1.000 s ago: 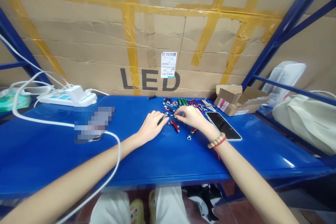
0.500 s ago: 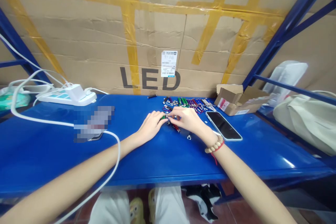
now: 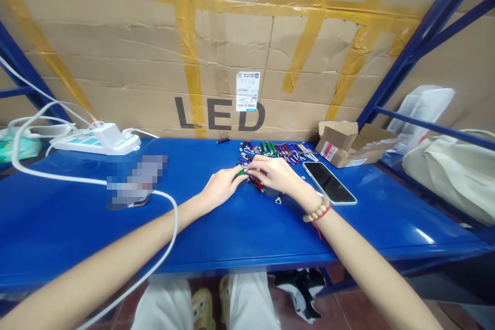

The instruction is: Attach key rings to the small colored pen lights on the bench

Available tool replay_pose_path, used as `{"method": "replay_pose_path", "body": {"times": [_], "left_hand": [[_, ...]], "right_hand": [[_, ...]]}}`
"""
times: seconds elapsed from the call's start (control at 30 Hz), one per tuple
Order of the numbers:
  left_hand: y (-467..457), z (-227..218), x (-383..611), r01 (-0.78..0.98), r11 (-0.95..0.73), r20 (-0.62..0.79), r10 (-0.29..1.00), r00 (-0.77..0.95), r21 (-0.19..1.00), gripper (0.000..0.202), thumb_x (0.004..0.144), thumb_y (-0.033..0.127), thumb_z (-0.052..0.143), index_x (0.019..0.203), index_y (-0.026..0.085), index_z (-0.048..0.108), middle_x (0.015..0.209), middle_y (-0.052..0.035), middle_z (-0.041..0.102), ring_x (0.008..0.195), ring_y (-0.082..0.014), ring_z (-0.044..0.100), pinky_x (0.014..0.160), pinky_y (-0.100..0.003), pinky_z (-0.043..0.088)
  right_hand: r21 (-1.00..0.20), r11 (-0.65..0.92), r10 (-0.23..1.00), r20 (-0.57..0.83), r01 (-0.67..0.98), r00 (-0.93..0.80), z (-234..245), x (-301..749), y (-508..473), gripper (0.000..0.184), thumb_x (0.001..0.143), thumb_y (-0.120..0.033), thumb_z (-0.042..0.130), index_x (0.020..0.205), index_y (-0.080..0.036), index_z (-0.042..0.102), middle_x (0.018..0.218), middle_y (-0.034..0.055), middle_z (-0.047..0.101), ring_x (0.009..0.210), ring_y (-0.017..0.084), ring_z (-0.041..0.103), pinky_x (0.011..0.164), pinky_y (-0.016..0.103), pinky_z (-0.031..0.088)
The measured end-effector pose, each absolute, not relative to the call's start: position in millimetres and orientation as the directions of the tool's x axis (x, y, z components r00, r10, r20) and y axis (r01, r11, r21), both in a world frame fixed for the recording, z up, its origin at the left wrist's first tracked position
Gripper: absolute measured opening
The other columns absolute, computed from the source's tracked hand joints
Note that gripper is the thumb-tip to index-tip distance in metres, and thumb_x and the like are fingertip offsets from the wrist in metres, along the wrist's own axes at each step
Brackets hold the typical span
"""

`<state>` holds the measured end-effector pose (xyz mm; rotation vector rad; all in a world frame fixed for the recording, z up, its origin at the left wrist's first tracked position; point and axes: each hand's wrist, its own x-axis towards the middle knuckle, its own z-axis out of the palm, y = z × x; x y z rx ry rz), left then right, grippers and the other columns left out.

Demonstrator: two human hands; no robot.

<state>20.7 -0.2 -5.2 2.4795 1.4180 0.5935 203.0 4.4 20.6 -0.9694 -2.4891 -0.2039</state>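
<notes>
My left hand (image 3: 221, 186) is closed around a small green metal tube (image 3: 240, 172) that looks like a keychain flashlight. The fingers of my right hand (image 3: 273, 171) pinch at its silver end, close against my left fingertips; the exact part is too small to tell. Just under my right hand lies a red keychain flashlight (image 3: 258, 184), partly covered. A small silver clip (image 3: 278, 200) rests nearer to me. Behind my hands, several more keychain flashlights (image 3: 284, 149) in green, red, purple, blue and silver lie in a row, some with carabiner clips.
To the right are a phone (image 3: 330, 183) and an open cardboard box (image 3: 353, 147). A dark tube (image 3: 223, 140) lies at the back edge. On the left stand a power strip (image 3: 96, 142) and a blurred-out object (image 3: 141, 180), with a white cable (image 3: 175, 216) crossing over my left forearm.
Both hands stay together at nearly the same spot, with the green tube still between them. More of the tube's green side shows now. The view has shifted slightly.
</notes>
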Motion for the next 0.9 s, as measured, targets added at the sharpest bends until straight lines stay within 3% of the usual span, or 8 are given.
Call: {"method": "replay_pose_path", "body": {"times": [0.17,0.3,0.63,0.9], "left_hand": [[-4.4,-0.5,23.6,0.823,-0.475,0.203,0.88,0.43,0.312,0.035,0.091,0.044,0.027,0.103,0.024,0.053,0.1,-0.0038,0.067,0.094,-0.0232,0.062,0.07,-0.028,0.046],[-5.1,0.6,24.0,0.841,-0.441,0.196,0.896,0.398,0.312,0.036,0.091,0.045,0.025,0.102,0.024,0.052,0.096,-0.0035,0.068,0.092,-0.0236,0.063,0.068,-0.028,0.045],[-5.0,-2.3,23.7,0.821,-0.492,0.222,0.869,0.442,0.291,0.039,0.091,0.045,0.024,0.115,0.027,0.049,0.106,-0.0038,0.065,0.098,-0.0241,0.061,0.071,-0.029,0.046],[-5.3,-1.7,23.6,0.831,-0.494,0.18,0.869,0.461,0.255,0.039,0.091,0.046,0.024,0.111,0.027,0.052,0.096,-0.0037,0.068,0.089,-0.0228,0.063,0.07,-0.028,0.046]], "right_hand": [[-0.045,0.716,0.628,0.476,0.696,-0.616,26.4,202.4,0.2,0.024,0.09,-0.027,0.04,0.09,-0.017,0.062,0.09,0.0054,0.063,0.077,0.013,0.058,0.064,0.022,0.039],[-0.064,0.715,0.635,0.478,0.697,-0.607,29.5,204.7,-1.5,0.023,0.089,-0.027,0.041,0.085,-0.016,0.061,0.087,0.0056,0.062,0.073,0.013,0.057,0.066,0.022,0.039],[-0.134,0.73,0.656,0.413,0.67,-0.631,29.3,202.0,-3.0,0.026,0.092,-0.029,0.035,0.087,-0.018,0.057,0.086,0.0041,0.062,0.074,0.013,0.056,0.067,0.022,0.038],[-0.137,0.758,0.628,0.418,0.638,-0.656,21.7,202.3,3.0,0.03,0.092,-0.032,0.036,0.082,-0.017,0.059,0.078,0.0042,0.06,0.07,0.013,0.054,0.064,0.022,0.036]]}}
